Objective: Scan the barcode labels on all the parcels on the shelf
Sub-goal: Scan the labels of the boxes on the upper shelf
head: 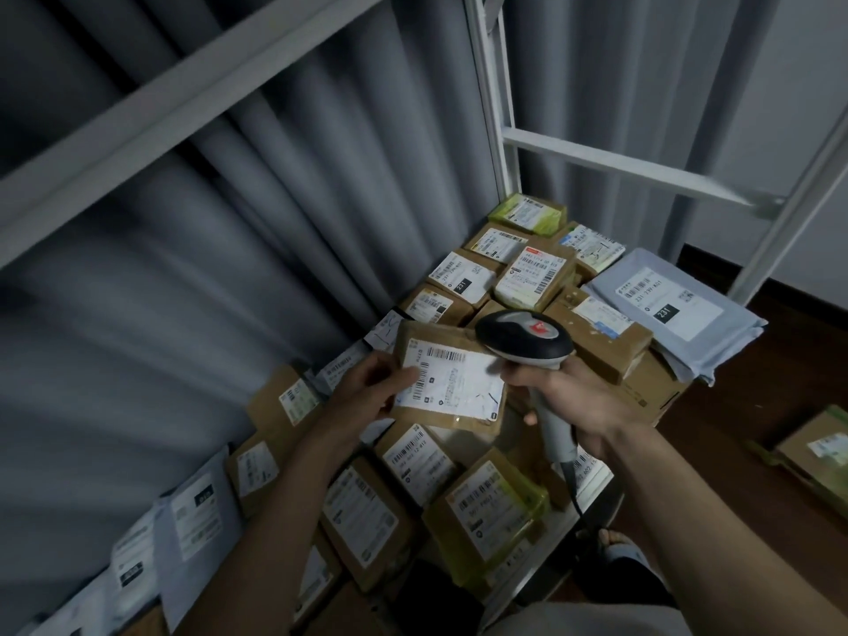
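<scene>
- Grey curtain (pixel 238 231) hanging in folds behind everything, filling most of the view.
- White metal shelf frame (pixel 493 107) standing in front of the curtain, with one beam slanting across the top left and a thin bar going off to the right.
- Low shelf (pixel 592 488) packed with many parcels, brown boxes and pale bags, each with a white label on top.
- Grey plastic mailer bag (pixel 679 309) lying on the stack at the right end, marked 231 on a black patch.
- Cardboard box (pixel 821 452) sitting apart on the dark wooden floor (pixel 743 488) at the far right.
- Brown parcel (pixel 452 383) held up above the pile, near the middle, tilted so the label faces up.
- White barcode label (pixel 454 383) stuck on top of that parcel, with black bars near its upper and left edges.
- Left hand (pixel 371 397) gripping the parcel's left edge, thumb pressed flat on the label, other fingers hidden under the parcel.
- Right hand (pixel 578 406) wrapped around the pale handle of the barcode scanner (pixel 523 337), fingers curled tight.
- Scanner's dark head just beside the parcel's top right corner, pointing at the label; thin cable hanging down from the handle.
- Bare toes in a sandal (pixel 619 548) on the floor, low right.
</scene>
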